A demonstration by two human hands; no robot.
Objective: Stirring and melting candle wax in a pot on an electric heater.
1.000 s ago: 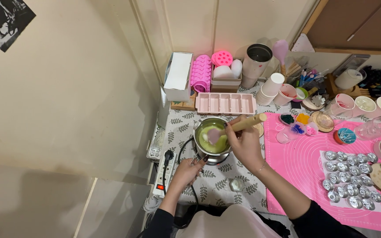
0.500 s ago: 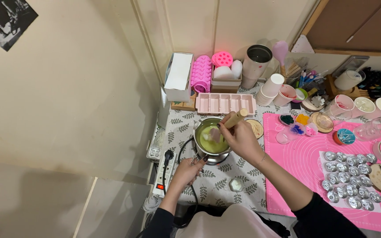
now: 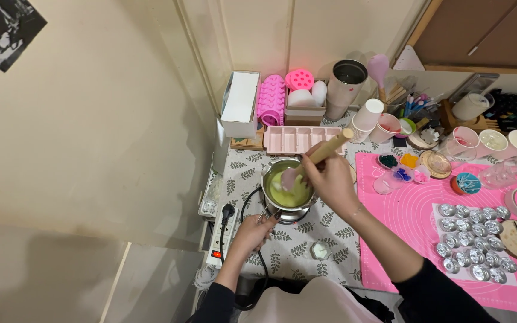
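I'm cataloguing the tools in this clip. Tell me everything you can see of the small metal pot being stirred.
The metal pot is small, round and shiny, like steel. It stands upright on the leaf-patterned cloth, just before the pink tray mould. It holds a pale yellow-green liquid. The right hand dips a pink spatula with a wooden handle into it; the left hand is at its near side, seemingly on the handle.

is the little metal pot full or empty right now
Partly full. Yellow-green liquid covers the bottom of the metal pot, and the pink spatula dips into it.
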